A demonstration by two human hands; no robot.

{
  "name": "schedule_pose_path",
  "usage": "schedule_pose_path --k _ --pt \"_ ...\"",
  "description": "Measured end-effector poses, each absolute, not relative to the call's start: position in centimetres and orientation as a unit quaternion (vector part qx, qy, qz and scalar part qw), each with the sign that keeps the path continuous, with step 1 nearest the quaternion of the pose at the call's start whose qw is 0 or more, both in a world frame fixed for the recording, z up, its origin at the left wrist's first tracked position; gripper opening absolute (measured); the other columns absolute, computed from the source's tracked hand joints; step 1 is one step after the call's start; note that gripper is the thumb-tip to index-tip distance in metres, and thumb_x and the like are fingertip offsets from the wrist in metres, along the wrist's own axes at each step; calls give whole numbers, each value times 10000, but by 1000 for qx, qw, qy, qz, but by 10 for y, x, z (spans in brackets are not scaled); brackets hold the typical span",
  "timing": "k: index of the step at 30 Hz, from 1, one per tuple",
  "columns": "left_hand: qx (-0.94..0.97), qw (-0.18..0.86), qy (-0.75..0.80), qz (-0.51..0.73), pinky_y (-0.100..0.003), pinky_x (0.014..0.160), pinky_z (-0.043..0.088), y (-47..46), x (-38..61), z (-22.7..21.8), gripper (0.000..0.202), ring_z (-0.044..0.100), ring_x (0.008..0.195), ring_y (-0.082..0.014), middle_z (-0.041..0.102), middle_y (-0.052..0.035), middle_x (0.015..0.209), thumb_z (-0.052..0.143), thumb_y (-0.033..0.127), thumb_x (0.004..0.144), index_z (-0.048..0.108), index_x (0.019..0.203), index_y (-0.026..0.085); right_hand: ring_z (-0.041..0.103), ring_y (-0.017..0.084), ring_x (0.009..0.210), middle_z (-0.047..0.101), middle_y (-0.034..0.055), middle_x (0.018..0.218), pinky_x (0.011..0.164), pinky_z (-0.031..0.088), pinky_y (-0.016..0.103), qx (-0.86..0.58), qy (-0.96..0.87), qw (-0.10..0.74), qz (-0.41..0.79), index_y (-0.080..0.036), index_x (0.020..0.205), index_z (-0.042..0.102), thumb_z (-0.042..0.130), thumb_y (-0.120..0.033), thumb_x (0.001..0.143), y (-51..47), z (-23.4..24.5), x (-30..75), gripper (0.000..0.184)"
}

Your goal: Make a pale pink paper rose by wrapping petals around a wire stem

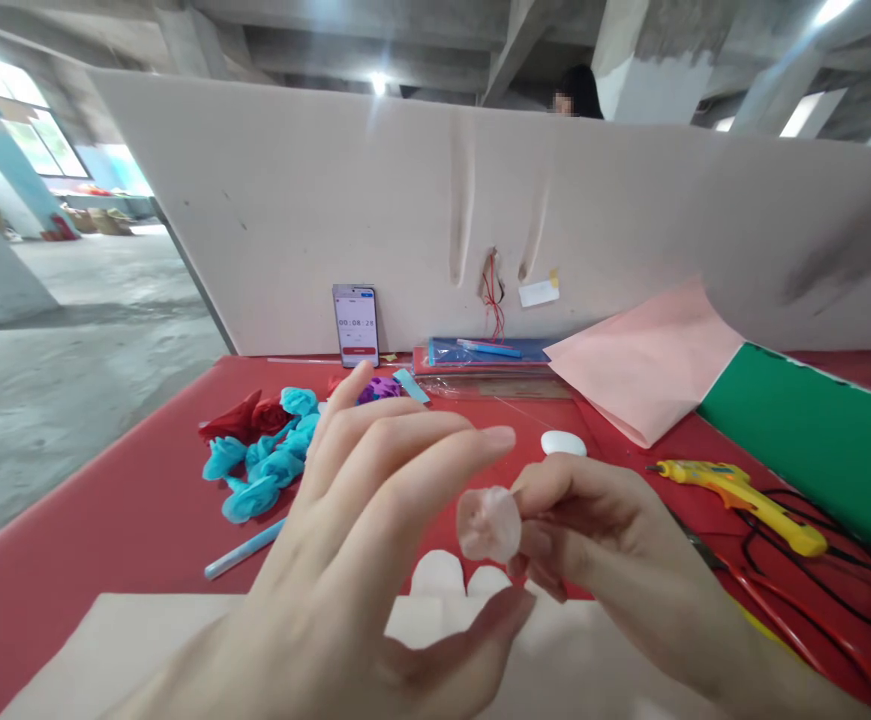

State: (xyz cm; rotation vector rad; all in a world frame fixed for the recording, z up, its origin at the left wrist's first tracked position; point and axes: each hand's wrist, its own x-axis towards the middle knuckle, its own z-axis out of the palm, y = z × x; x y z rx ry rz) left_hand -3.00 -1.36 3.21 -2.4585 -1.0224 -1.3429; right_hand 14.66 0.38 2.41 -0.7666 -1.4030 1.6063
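Pinching pink roll (489, 525) — right hand (615, 525) | left hand (345, 535) beside | plastic-wrapped stack (489, 367)

pale pink roll (489, 524), red tabletop (135, 500)

thin, crinkled, translucent-looking pale pink paper bud (487, 523), wrinkled matt blue crepe-paper flowers (266, 470), smooth pink paper sheet (645, 365), smooth yellow plastic glue gun (750, 497), glossy clear plastic wrapping (446, 384), matt red tabletop (142, 480), scuffed matt white partition (330, 200), faintly shiny concrete floor (135, 290)
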Motion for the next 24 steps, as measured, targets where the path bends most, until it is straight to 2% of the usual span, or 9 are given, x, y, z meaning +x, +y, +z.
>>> schedule_pose_path --k 2,5,8,13,17,20,24 --pt "-825 32 -358 -435 -388 1019 329 -12 -30 32 416 496 1005 -215 548 -37 1022 577 195 762 433 1153 191 564 46 574 636 -39 679 523 435 127 -267 -548 437 661 -192 736 653 703 -205 769 9 19 147 61" --pt "-825 -82 -366 -424 -262 830 459 -9 -29 34 336 551 916 -171 578 -2 965 582 154 743 476 1052 231 617 64 641 647 -35 701 582 476 144 -209 -540 449 680 -210 739 690 723 -184 749 17 12 146 43" --pt "-815 -172 -343 -434 -160 681 462 -9 -28 35 274 560 770 -99 567 45 849 580 64 735 529 932 248 612 60 617 639 -39 665 574 483 142 -176 -537 450 692 -210 722 715 748 -199 722 23 7 144 35" --pt "-777 -278 -357 -437 -135 686 450 -10 -31 34 368 570 791 -84 591 79 856 559 -11 685 555 910 280 606 45 656 681 -41 698 625 488 127 -156 -538 466 685 -233 715 735 767 -176 696 23 4 142 68" --pt "-749 -339 -344 -454 -129 648 434 -4 -34 31 242 542 745 -74 578 82 810 613 44 731 582 812 269 618 37 613 688 -43 677 572 486 109 -149 -515 470 702 -214 712 738 756 -138 702 20 4 141 78" --pt "-730 -372 -324 -473 -143 655 433 0 -34 29 184 516 703 -75 552 71 757 657 83 742 628 740 264 637 38 592 700 -42 660 545 483 104 -160 -488 447 732 -200 694 730 746 -114 709 19 4 140 89" --pt "-715 -414 -322 -461 -141 640 449 4 -34 28 227 508 675 -74 560 70 742 662 55 726 676 707 281 628 43 538 710 -25 620 490 478 101 -168 -439 399 787 -171 670 724 754 -110 693 20 5 141 72"
